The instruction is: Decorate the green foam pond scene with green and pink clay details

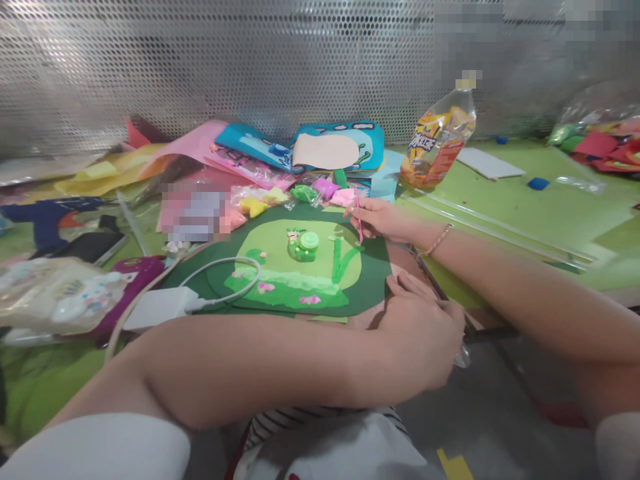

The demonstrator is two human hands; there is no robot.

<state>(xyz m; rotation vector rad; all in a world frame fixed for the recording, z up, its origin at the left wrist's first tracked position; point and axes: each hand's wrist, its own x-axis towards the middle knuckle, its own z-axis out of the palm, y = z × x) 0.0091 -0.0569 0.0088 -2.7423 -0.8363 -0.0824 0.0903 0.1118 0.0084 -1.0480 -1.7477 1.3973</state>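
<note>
My right hand (375, 217) pinches a thin pink stick (359, 223), held upright with its lower end over the right side of a clay picture. The picture lies on a dark green card (373, 283) with a light green middle (270, 247). On it are a green clay snail (309, 244), green clay leaves (340, 261), a clay grass strip (285, 285) and small pink flowers (310, 300). My left hand (420, 327) is curled closed at the card's right edge, and a bit of clear plastic (463, 357) sticks out beneath it. Its fingertips are partly hidden.
Several lumps of coloured clay (327, 190) lie behind the card. A tilted drink bottle (440, 143) stands at the back right, near clear sticks (500, 230). At left are a white charger (160, 308) with its cable, a blue glue gun (37, 220) and a plastic pouch (60, 293).
</note>
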